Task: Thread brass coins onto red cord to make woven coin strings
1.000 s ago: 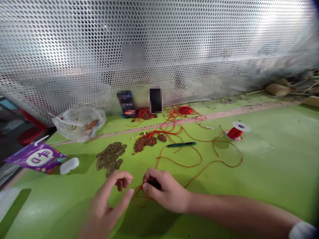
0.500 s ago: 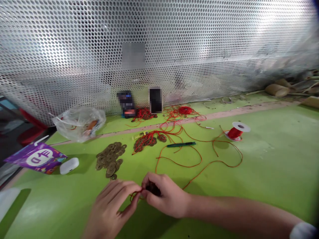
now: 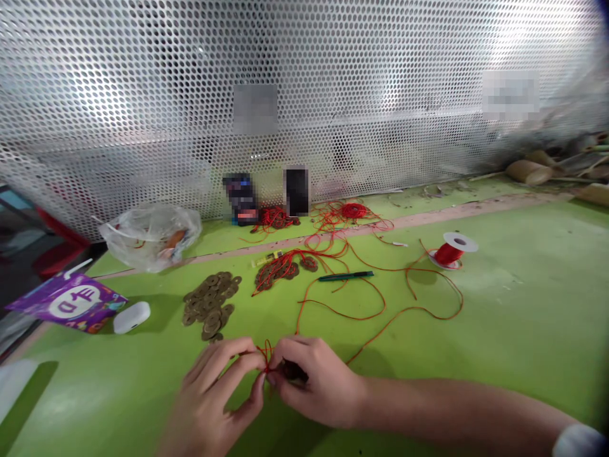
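Note:
Low in the middle of the head view, my left hand (image 3: 221, 387) pinches a red cord (image 3: 268, 351) between thumb and fingertips. Touching it at the fingertips, my right hand (image 3: 316, 381) is closed on the same cord, and a dark object, perhaps coins, shows partly within its curled fingers. A small loop of cord stands up where the two hands meet. From the right hand the cord runs across the table toward a spool of red cord (image 3: 448, 254). Beyond my left hand lies a pile of brass coins with holes (image 3: 212, 298).
Coins tied with red cord (image 3: 278, 270) lie mid-table beside a green pen-like tool (image 3: 346, 277). Two phones lean on the perforated metal screen (image 3: 380, 95). At left are a plastic bag (image 3: 150, 235), a purple drink carton (image 3: 71, 301) and a white case (image 3: 132, 317).
The left fingers have shifted slightly, with the index finger lifted higher. A cord loop now rises between the two hands, where before the cord lay low. The right hand has barely moved.

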A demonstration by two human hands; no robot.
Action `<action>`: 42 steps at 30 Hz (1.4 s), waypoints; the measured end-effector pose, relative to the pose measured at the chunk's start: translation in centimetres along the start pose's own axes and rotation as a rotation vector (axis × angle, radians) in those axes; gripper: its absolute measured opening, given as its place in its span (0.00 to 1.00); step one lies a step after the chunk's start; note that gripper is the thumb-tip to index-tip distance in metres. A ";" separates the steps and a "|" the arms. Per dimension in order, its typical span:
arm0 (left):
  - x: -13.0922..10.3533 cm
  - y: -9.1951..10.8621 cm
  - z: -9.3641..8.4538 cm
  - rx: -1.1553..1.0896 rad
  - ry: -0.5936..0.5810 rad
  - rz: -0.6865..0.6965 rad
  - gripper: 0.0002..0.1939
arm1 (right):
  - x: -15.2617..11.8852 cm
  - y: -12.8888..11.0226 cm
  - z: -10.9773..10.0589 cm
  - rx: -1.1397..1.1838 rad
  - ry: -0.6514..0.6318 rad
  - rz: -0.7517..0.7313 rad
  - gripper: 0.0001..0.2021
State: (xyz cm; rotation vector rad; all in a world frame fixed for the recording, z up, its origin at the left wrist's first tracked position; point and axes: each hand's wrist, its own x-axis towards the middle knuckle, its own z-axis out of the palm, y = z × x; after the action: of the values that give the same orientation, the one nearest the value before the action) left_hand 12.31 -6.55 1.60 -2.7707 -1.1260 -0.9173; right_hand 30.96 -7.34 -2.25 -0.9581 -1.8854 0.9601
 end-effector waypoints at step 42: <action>0.0 0.8 0.6 -0.479 -0.212 -0.388 0.07 | 0.5 1.0 -0.6 -0.659 0.017 -0.629 0.06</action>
State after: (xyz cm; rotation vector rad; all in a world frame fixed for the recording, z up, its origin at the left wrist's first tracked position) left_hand 13.13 -7.02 1.31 -3.1430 -1.7283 -1.0638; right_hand 31.58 -6.37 -2.71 -0.6274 -2.3246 -0.0524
